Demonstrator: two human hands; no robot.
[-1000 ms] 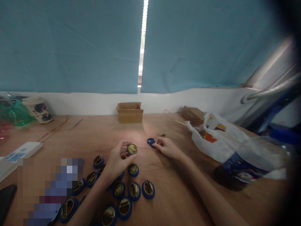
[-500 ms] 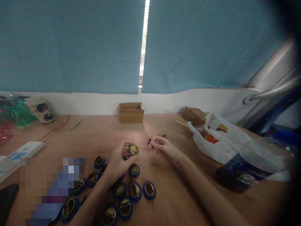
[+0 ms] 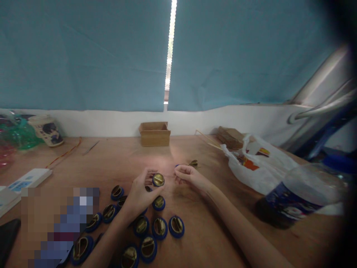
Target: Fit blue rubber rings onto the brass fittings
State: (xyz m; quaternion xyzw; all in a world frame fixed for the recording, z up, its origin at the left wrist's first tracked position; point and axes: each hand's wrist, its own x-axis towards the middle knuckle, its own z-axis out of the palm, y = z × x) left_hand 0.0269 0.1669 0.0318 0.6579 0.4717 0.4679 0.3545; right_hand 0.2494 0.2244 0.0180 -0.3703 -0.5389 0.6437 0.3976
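My left hand (image 3: 142,191) grips a round blue-rimmed pin badge (image 3: 158,179) by its edge, its gold back with the pin bar facing me. A short way to the right, my right hand (image 3: 187,175) is closed in a pinch. Only a sliver of a small blue piece (image 3: 176,166) shows at its fingertips; the rest is hidden. Just behind that hand lies a small brass-coloured piece (image 3: 193,163). More such badges, gold backs up, lie on the table below my left hand, among them one badge (image 3: 176,226) nearest my right forearm.
An open cardboard box (image 3: 154,134) stands by the wall. To the right are a white plastic bag (image 3: 262,167) and a large bottle of dark drink (image 3: 292,204). A paper cup (image 3: 47,130) and a white power strip (image 3: 25,186) are on the left.
My right hand has shifted slightly left and down, showing more of the brass-coloured piece behind it. My left hand still holds the badge, a touch lower.
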